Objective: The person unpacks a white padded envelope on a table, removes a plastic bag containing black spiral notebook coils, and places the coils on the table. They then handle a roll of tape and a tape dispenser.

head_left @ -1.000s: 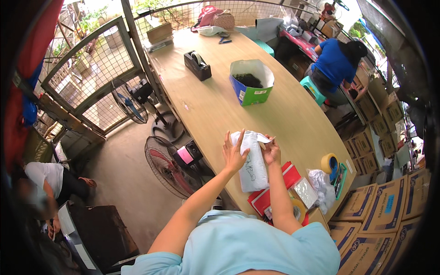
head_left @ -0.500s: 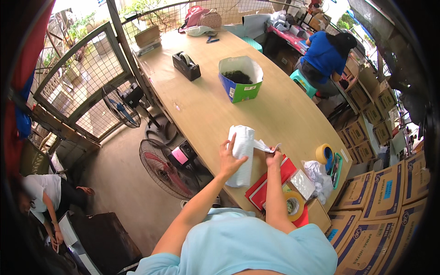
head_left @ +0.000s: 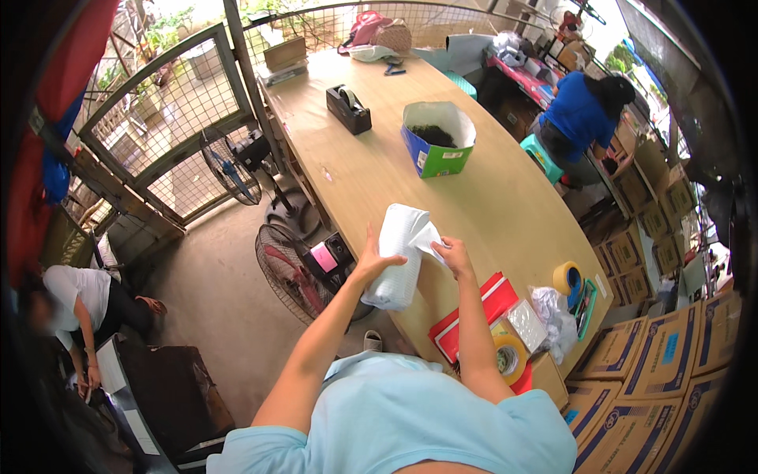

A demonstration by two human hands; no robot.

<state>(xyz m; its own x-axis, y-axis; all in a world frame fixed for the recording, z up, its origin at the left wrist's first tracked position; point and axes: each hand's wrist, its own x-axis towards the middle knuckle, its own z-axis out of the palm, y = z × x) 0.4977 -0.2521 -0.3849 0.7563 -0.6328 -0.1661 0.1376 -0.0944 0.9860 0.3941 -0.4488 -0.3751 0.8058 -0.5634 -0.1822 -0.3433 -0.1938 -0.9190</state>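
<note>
A white padded bag (head_left: 399, 253) stands tilted at the near edge of the long wooden table (head_left: 474, 197). My left hand (head_left: 371, 261) grips its left side, thumb across the front. My right hand (head_left: 452, 254) pinches the bag's folded flap at its upper right. Just right of my right forearm lie a red folder (head_left: 482, 304), a yellow tape roll (head_left: 509, 357) and clear plastic packets (head_left: 527, 322).
Further up the table stand an open blue-and-green bag of dark material (head_left: 436, 138) and a black tape dispenser (head_left: 348, 108). A person in blue (head_left: 583, 118) works at the right. Cardboard boxes (head_left: 639, 371) stack at lower right. Fans (head_left: 294, 272) stand left of the table; another person (head_left: 79, 296) crouches at left.
The white bag has been lifted and turned more upright between my hands, and my right hand has shifted onto its flap. The view has swung a little.
</note>
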